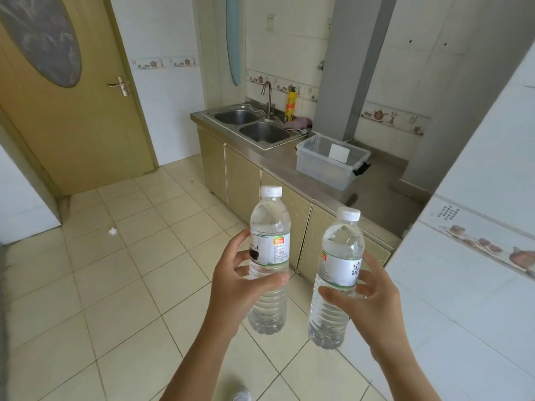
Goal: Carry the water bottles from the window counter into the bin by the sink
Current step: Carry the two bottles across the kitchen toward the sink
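Low in the centre of the frame, your left hand (241,280) grips one water bottle (269,264) around its label, thumb across the front and fingers wrapped behind, and the bottle stands nearly upright above the tiled floor (115,285). Just to its right, your right hand (369,299) clasps a second water bottle (337,280) at the lower edge of its label, tilted a little with its white cap leaning toward the upper right. Both bottles are clear, capped and held apart from each other, neither touching the other. Above them, right of centre, the clear plastic bin (330,162) sits on the steel counter (373,195) just beside the double sink (252,125), which lies toward the upper middle of the frame. You can see a white card-like piece (339,153) standing inside the bin and a black latch on its right end. A tall faucet (267,95) rises behind the sink, with a yellow spray can (291,105) and a pinkish cloth (298,123) near the basin's back corner. Beige cabinet doors (243,180) run beneath the counter. At the upper left of the frame a wooden door (72,117) with a metal handle stands shut, and a small scrap of white litter (112,231) lies on the floor at the left. A white tiled wall edge (477,256) fills the right side, close to your right forearm.
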{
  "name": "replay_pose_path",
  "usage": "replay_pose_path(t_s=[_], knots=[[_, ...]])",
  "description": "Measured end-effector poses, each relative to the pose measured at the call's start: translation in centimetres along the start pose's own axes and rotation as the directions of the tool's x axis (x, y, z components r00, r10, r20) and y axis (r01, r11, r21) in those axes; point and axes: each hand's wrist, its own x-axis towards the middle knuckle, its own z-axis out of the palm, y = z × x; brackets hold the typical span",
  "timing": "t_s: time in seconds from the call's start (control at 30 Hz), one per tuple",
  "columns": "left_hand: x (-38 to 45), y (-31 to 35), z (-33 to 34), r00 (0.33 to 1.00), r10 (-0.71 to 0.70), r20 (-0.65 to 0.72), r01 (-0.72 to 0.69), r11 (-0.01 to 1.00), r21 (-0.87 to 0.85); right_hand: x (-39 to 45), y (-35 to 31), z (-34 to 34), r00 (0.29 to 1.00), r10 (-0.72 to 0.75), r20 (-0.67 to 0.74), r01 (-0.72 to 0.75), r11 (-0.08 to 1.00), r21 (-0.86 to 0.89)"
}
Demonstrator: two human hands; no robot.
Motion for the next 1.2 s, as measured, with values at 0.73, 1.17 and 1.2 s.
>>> replay_pose_path(t_s=[0.73, 1.17, 1.2], knots=[[41.6, 0.8, 14.3, 0.955, 0.045, 0.292, -0.038, 0.999, -0.029, 36.9, 2.5, 4.9, 0.954, 0.027, -0.300, -0.038, 0.999, -0.031], [60.8, 0.5, 29.5, 0.922, 0.062, 0.382, -0.059, 0.998, -0.019, 60.0, 5.7, 1.2, 0.936, 0.056, -0.348, -0.059, 0.998, 0.000], [62.3, 0.3, 30.7, 0.918, 0.067, 0.392, -0.060, 0.998, -0.030, 61.6, 6.1, 1.0, 0.931, 0.061, -0.360, -0.063, 0.998, 0.008]])
